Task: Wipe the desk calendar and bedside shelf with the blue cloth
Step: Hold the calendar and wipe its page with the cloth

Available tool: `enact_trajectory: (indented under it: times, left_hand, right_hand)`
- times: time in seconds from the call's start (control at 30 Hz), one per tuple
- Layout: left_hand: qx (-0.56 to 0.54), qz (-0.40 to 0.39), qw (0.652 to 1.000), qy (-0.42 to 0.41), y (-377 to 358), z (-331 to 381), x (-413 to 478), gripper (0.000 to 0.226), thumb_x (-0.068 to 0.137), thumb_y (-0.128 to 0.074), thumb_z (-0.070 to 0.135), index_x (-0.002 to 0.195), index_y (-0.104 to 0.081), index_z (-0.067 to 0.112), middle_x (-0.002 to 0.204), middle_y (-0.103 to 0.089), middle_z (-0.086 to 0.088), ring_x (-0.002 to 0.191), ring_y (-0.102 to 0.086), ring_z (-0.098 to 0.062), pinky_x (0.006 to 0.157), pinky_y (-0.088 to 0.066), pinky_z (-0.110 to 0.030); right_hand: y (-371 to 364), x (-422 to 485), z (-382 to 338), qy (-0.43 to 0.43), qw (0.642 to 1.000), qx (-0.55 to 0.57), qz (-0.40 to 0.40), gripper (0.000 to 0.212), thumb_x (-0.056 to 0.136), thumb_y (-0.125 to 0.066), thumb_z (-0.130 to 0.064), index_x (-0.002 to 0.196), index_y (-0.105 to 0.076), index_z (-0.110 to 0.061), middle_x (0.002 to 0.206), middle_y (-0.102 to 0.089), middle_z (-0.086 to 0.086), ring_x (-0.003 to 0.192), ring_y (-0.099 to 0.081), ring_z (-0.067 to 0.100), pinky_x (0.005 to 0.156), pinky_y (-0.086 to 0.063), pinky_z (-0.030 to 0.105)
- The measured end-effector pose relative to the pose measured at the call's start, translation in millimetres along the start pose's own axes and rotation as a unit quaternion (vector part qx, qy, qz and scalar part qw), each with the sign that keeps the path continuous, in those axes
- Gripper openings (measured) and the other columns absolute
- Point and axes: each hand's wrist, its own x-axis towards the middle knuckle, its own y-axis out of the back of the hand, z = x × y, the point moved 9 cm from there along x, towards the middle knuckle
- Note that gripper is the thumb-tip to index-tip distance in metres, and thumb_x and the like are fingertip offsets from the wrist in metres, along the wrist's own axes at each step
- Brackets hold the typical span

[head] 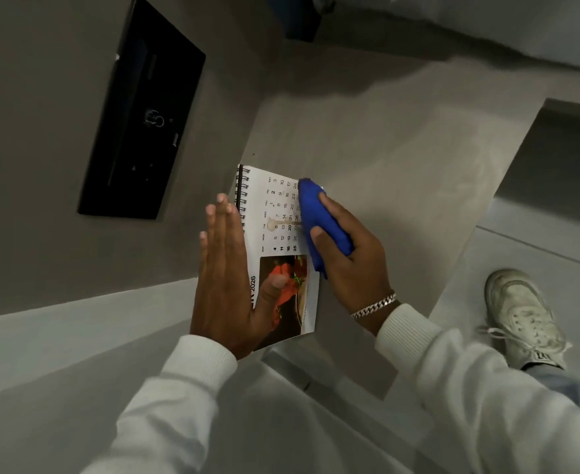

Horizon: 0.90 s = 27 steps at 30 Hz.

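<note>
Head view: my left hand [225, 268] grips the desk calendar [281, 241]; my right hand [350, 258] clutches the blue cloth [316, 213]. Hard wiping may smear the stain [278, 223].

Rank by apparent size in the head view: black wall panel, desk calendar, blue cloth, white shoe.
1. black wall panel
2. desk calendar, partly covered by both hands
3-4. white shoe and blue cloth: shoe looks bigger, but the cloth is bunched in the right hand, so unsure.
</note>
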Motion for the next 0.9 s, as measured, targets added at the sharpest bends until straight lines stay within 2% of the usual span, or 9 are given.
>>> enact_trajectory:
  times: [0.1, 0.17, 0.27, 0.4, 0.5, 0.63, 0.77, 0.83, 0.9]
  left_hand:
    - [-0.006, 0.013, 1.0, -0.014, 0.8, -0.1, 0.6, 0.092, 0.091, -0.018, 0.071, 0.155, 0.001, 0.007, 0.166, 0.01, -0.008, 0.155, 0.012, -0.02, 0.126, -0.002, -0.051]
    - [-0.018, 0.018, 0.999, -0.024, 1.3, 0.5, 0.8, 0.091, 0.093, -0.02, 0.068, 0.155, -0.001, 0.004, 0.165, 0.013, -0.005, 0.155, 0.012, -0.02, 0.123, -0.009, -0.06]
    - [-0.035, 0.013, 0.999, -0.024, 1.0, -1.0, 1.1, 0.091, 0.093, -0.02, 0.067, 0.154, -0.001, 0.001, 0.166, 0.01, -0.01, 0.155, 0.012, -0.023, 0.119, -0.016, -0.066]
    - [-0.043, 0.011, 0.999, -0.029, 0.3, -0.5, 1.9, 0.089, 0.094, -0.02, 0.066, 0.154, 0.0, 0.004, 0.166, 0.01, -0.007, 0.155, 0.011, -0.023, 0.118, -0.018, -0.067]
    - [-0.049, 0.008, 0.998, -0.031, 0.0, -0.8, 2.4, 0.088, 0.094, -0.02, 0.066, 0.154, 0.002, 0.006, 0.165, 0.012, -0.005, 0.155, 0.009, -0.024, 0.119, -0.018, -0.066]
    - [-0.06, 0.011, 0.997, -0.041, 0.2, -0.2, 2.5, 0.087, 0.093, -0.021, 0.067, 0.154, 0.004, 0.01, 0.164, 0.02, 0.005, 0.155, 0.012, -0.021, 0.119, -0.02, -0.065]
    - [-0.059, 0.017, 0.997, -0.038, 0.7, -1.1, 2.5, 0.088, 0.093, -0.021, 0.068, 0.155, 0.004, 0.01, 0.163, 0.019, 0.005, 0.155, 0.013, -0.019, 0.119, -0.02, -0.065]
    - [-0.059, 0.015, 0.997, -0.04, 0.3, 0.2, 2.7, 0.089, 0.093, -0.022, 0.066, 0.154, 0.001, 0.005, 0.164, 0.017, 0.001, 0.155, 0.012, -0.021, 0.119, -0.019, -0.064]
    - [-0.057, 0.014, 0.997, -0.044, 1.0, 1.3, 2.9, 0.088, 0.094, -0.023, 0.063, 0.154, 0.001, 0.003, 0.164, 0.015, -0.002, 0.155, 0.012, -0.024, 0.12, -0.017, -0.064]
  right_hand:
    - [-12.2, -4.5, 4.9, 0.013, 0.999, -0.036, 0.018, 0.046, 0.092, -0.057, -0.013, 0.137, -0.046, -0.015, 0.148, -0.044, 0.011, 0.137, -0.042, 0.021, 0.114, -0.037, 0.032]
    - [-20.6, -17.3, 10.8, 0.017, 0.998, -0.059, 0.026, 0.047, 0.092, -0.057, -0.012, 0.137, -0.046, -0.012, 0.15, -0.041, 0.012, 0.139, -0.038, 0.022, 0.114, -0.031, 0.018]
    - [-32.7, -45.0, 23.1, 0.009, 0.997, -0.08, 0.021, 0.048, 0.093, -0.056, -0.015, 0.139, -0.042, -0.012, 0.153, -0.036, 0.011, 0.14, -0.036, 0.023, 0.115, -0.029, 0.022]
    - [-39.0, -66.4, 30.8, 0.017, 0.994, -0.105, 0.004, 0.052, 0.094, -0.055, -0.021, 0.142, -0.038, -0.022, 0.156, -0.029, 0.004, 0.14, -0.028, 0.01, 0.11, -0.017, 0.003]
    - [-41.6, -52.7, 19.6, 0.047, 0.992, -0.115, 0.0, 0.051, 0.095, -0.051, -0.024, 0.142, -0.031, -0.028, 0.158, -0.025, 0.007, 0.141, -0.029, 0.015, 0.109, -0.021, 0.011]
    - [-33.5, -6.0, 4.7, 0.057, 0.989, -0.123, 0.057, 0.05, 0.095, -0.052, -0.021, 0.143, -0.036, -0.019, 0.156, -0.029, 0.013, 0.134, -0.044, 0.029, 0.103, -0.039, 0.018]
    - [-31.3, 4.6, 6.0, 0.071, 0.986, -0.133, 0.068, 0.051, 0.095, -0.053, -0.019, 0.143, -0.034, -0.022, 0.156, -0.029, 0.013, 0.138, -0.038, 0.026, 0.098, -0.026, -0.004]
    - [-35.0, -14.1, 14.4, 0.086, 0.984, -0.151, 0.037, 0.053, 0.096, -0.05, -0.022, 0.143, -0.025, -0.027, 0.158, -0.024, 0.012, 0.141, -0.035, 0.027, 0.106, -0.034, 0.008]
    - [-41.8, -43.6, 26.1, 0.102, 0.98, -0.172, -0.013, 0.055, 0.097, -0.046, -0.024, 0.145, -0.02, -0.031, 0.161, -0.015, 0.009, 0.144, -0.029, 0.028, 0.112, -0.041, 0.038]
